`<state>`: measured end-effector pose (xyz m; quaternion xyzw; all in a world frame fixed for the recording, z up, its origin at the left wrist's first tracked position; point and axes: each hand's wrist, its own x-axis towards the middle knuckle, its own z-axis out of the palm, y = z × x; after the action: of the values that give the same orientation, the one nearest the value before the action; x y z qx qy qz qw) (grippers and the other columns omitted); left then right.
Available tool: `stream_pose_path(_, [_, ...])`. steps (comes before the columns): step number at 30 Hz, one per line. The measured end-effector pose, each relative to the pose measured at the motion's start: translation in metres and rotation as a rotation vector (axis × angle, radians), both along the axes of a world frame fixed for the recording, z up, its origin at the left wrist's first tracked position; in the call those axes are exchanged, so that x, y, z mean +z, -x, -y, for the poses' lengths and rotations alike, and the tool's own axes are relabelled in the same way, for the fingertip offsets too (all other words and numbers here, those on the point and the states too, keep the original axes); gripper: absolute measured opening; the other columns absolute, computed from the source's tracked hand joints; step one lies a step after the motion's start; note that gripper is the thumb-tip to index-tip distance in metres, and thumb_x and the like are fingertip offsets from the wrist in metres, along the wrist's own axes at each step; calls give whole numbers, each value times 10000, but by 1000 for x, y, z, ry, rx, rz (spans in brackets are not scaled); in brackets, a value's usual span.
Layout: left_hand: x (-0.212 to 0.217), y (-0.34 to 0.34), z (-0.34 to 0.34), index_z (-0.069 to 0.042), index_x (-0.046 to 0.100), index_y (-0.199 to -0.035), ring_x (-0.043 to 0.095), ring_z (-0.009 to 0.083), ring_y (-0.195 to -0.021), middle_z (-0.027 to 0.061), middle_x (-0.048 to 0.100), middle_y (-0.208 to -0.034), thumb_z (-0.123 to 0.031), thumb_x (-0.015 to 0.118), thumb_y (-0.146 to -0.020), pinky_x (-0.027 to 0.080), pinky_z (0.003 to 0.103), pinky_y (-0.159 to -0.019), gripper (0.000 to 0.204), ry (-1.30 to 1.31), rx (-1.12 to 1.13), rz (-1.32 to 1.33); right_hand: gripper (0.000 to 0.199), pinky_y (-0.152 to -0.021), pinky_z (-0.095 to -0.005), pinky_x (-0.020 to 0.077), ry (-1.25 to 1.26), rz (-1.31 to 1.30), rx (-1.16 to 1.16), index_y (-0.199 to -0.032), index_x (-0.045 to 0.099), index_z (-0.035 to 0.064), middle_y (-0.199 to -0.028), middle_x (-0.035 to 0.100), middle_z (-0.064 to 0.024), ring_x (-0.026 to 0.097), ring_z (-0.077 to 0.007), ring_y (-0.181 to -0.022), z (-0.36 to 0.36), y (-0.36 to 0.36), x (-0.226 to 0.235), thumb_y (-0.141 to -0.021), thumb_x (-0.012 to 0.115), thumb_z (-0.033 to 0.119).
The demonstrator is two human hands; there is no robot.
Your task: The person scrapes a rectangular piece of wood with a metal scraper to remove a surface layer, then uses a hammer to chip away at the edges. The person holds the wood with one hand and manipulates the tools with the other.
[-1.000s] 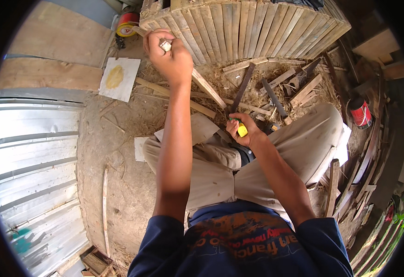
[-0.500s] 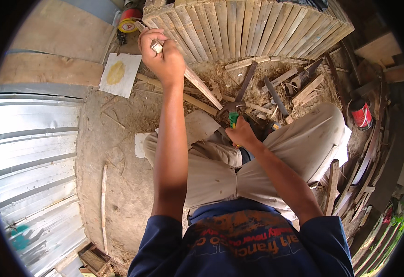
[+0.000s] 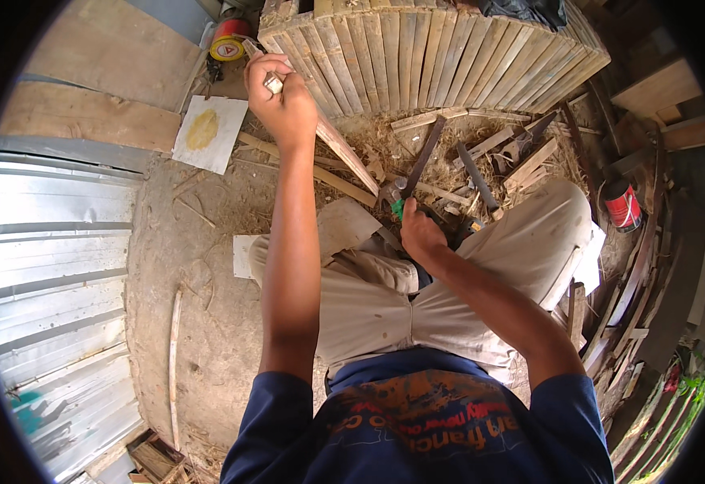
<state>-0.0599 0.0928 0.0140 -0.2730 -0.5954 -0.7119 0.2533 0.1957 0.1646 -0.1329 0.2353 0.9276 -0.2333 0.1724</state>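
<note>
My left hand (image 3: pixel 282 101) is closed around a long wooden strip (image 3: pixel 344 153), which slants down to the right toward my lap. Between its fingers shows the pale, square end of a piece of wood (image 3: pixel 273 83); whether it belongs to the same strip I cannot tell. My right hand (image 3: pixel 423 230) grips a green-handled hammer (image 3: pixel 398 206). The metal head, partly blurred, is close to the strip's lower end; I cannot tell whether they touch. Below the strip's lower end, a flat grey-brown piece (image 3: pixel 348 226) lies by my folded leg.
Ahead stands a slatted wooden structure (image 3: pixel 417 60). Wood scraps (image 3: pixel 530 165), shavings and a dark metal bar (image 3: pixel 426 149) lie before it. A red can (image 3: pixel 622 206) is at right, a red and yellow container (image 3: pixel 227 44) at far left. Corrugated metal sheeting (image 3: pixel 62 250) borders the left.
My right hand has shifted slightly, and the hammer's head has turned and moved a little left by the strip's lower end. My left hand keeps its hold on the strip.
</note>
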Motion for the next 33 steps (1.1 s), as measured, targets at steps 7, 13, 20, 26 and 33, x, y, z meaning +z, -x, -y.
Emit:
stream_pose_path(7, [1,12,-5,-12,494,-809,534,266,-973,121,580,-968,135,489,-739,424,378,-938,162,-26,71,10,493,-645,-471,600,-20,75,165,-1337,332,-97,-948,679,-301,713,-426,-846,-43,14,18,-906,546,9])
stream_pose_path(13, [3,19,-5,-7,531,-822,596,275,-1025,120,649,-1004,98,513,-748,417,378,-1010,130,46,164,-46,420,-564,-423,591,-168,23,287,-1261,384,-91,-832,685,-244,722,-381,-768,-56,24,27,-899,571,8])
stream_pose_path(20, [2,15,-22,0,536,-828,597,293,-1051,132,652,-1012,88,511,-756,414,398,-1029,117,63,156,-36,729,-587,-386,607,-441,64,524,-1224,435,-85,-928,692,-181,730,-297,-810,-57,35,60,-672,862,127])
stream_pose_path(26, [8,19,-14,3,500,-807,565,252,-905,122,603,-982,114,487,-753,457,367,-904,124,76,118,13,509,-611,-444,598,-466,546,871,-1186,552,-13,-946,720,-171,730,-335,-877,-61,33,94,-742,786,68])
stream_pose_path(33, [11,15,-12,6,506,-834,564,225,-918,118,583,-1004,119,490,-763,451,337,-922,135,64,58,66,399,-782,-479,586,-40,308,410,-1139,555,-44,-1064,697,-214,699,-364,-1022,-128,-4,97,-795,722,70])
